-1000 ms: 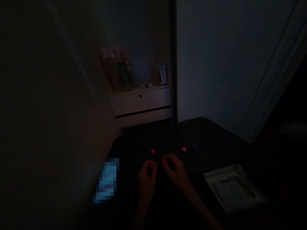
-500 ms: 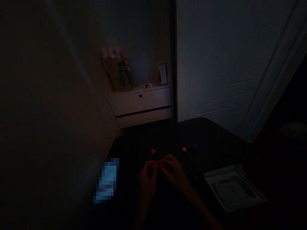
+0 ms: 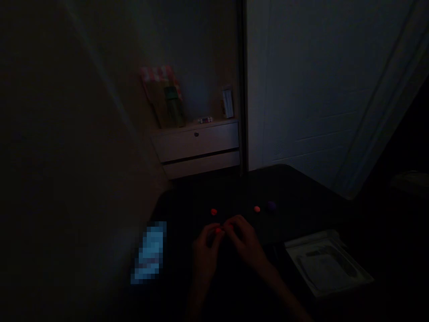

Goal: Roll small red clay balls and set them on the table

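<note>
In dim light, my left hand (image 3: 206,246) pinches a small bright red lump (image 3: 218,230), which looks like modelling clay, between thumb and fingertips. My right hand (image 3: 244,239) is close beside it, fingers pressed together on a bit of red (image 3: 230,227) that is mostly hidden. Whether the two red bits are joined cannot be made out. Just beyond my hands, another red piece (image 3: 213,212) lies on the black table (image 3: 301,192). To its right rest a pinkish-orange ball (image 3: 256,209) and a larger purple ball (image 3: 271,206).
A pale tray or package (image 3: 330,268) lies at the right by the table edge. At the left is a blurred-out bright patch (image 3: 149,252). Behind stand a drawer cabinet (image 3: 201,145) with a green-capped bottle (image 3: 174,107) on it, and a white door (image 3: 301,89).
My fingertips have drawn slightly apart, and more of the red lump in my left hand shows. The pieces on the table have not moved.
</note>
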`<action>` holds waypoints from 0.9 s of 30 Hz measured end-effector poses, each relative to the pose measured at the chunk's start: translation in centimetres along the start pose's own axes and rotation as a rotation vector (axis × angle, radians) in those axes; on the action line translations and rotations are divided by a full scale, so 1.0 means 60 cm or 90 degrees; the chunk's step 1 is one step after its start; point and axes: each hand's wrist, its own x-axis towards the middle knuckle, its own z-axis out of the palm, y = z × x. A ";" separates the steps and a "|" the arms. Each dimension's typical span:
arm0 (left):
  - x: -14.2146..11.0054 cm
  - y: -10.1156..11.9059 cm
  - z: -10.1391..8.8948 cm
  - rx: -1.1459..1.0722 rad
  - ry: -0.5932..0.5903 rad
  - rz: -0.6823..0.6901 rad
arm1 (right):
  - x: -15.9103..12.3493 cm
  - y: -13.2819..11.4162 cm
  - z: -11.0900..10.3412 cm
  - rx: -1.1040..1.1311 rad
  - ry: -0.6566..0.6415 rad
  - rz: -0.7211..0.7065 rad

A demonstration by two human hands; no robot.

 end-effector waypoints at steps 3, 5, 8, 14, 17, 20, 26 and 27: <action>0.000 0.000 0.000 0.001 0.000 0.001 | 0.000 0.001 0.000 0.006 -0.010 -0.008; -0.001 0.000 -0.001 -0.005 -0.004 0.003 | 0.001 0.002 0.000 0.013 -0.017 -0.017; -0.001 0.003 -0.002 -0.018 -0.007 -0.003 | 0.000 0.005 -0.001 0.022 -0.022 -0.028; 0.000 0.004 -0.002 -0.027 0.013 -0.010 | -0.003 0.002 -0.004 0.042 -0.054 -0.027; 0.001 0.001 -0.001 -0.023 0.031 -0.015 | -0.003 -0.001 -0.003 0.032 -0.070 -0.023; 0.001 -0.003 -0.001 -0.026 0.043 -0.018 | -0.003 -0.003 -0.003 0.022 -0.082 -0.020; 0.002 -0.007 0.000 -0.020 0.049 -0.015 | -0.004 -0.002 -0.003 0.040 -0.069 -0.013; 0.002 -0.007 0.000 -0.020 0.051 -0.014 | -0.004 -0.002 -0.003 0.043 -0.060 -0.012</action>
